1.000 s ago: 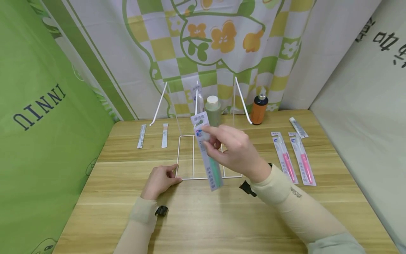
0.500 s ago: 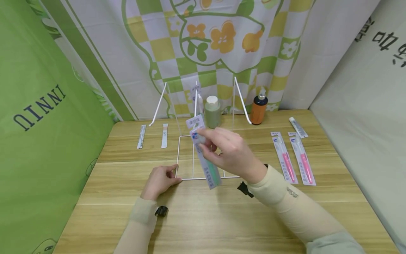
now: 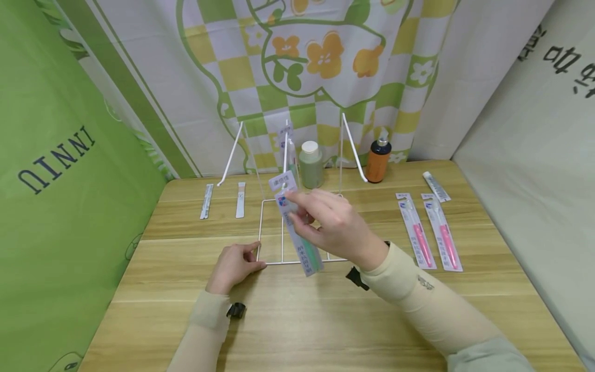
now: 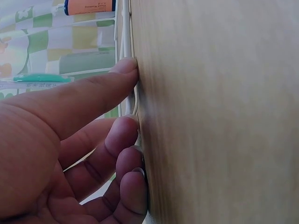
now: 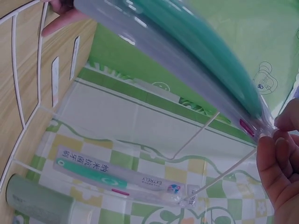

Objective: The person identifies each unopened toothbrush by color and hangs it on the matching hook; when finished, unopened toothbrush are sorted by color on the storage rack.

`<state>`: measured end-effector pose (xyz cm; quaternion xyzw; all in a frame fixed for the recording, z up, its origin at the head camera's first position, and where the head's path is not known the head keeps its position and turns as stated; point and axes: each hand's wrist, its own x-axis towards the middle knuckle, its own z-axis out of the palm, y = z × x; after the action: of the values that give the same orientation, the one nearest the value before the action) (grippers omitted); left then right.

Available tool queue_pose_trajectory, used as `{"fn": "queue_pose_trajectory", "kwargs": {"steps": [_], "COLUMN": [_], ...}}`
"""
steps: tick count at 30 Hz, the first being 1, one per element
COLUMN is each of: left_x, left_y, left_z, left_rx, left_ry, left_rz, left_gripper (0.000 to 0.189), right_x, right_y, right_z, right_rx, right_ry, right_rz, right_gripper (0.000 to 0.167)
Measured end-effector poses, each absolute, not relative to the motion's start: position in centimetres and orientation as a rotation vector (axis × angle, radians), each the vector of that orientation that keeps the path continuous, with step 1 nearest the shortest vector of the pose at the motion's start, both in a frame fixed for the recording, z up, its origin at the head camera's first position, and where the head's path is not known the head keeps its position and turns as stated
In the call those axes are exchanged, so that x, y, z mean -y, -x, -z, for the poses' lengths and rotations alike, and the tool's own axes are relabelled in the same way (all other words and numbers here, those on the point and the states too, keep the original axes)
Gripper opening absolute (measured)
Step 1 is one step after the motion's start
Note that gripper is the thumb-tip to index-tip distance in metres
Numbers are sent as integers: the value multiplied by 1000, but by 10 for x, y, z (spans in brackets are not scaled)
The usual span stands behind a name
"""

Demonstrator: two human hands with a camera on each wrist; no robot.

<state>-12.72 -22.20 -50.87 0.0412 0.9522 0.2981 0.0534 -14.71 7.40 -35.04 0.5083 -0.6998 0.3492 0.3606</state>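
Left hand [image 3: 234, 266] low, gripping; right hand [image 3: 331, 221] higher, pinching.

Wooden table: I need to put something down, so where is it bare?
The table is bare in front of the wire rack, between the sleeves, and between the packets and left hand. It's crowded on the right, where pink toothbrushes lie near a tube.

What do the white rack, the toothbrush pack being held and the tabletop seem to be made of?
White rack: probably coated metal; thin, smooth, evenly white bars, though plastic is possible.
Toothbrush pack: clear, glossy plastic with bright glints, over a printed backing, perhaps card.
Tabletop: wood or wood-look laminate, with a soft sheen and banded grain; I can't tell which.
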Motion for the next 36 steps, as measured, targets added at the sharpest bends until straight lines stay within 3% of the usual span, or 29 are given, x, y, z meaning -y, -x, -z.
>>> {"fn": "queue_pose_trajectory", "kwargs": {"steps": [16,36], "left_x": [223,222], "left_y": [129,129], "left_z": [510,510], "left_rx": [-2874,-2877], "left_ry": [-127,-104], "left_rz": [-889,-905], "left_gripper": [62,63], "right_x": [-73,-63], "right_y": [151,195], "right_z": [354,374], "right_rx": [1818,1787], "right_ry": [-1319,-1248], "right_rz": [-883,-856], "right_gripper": [30,35]}}
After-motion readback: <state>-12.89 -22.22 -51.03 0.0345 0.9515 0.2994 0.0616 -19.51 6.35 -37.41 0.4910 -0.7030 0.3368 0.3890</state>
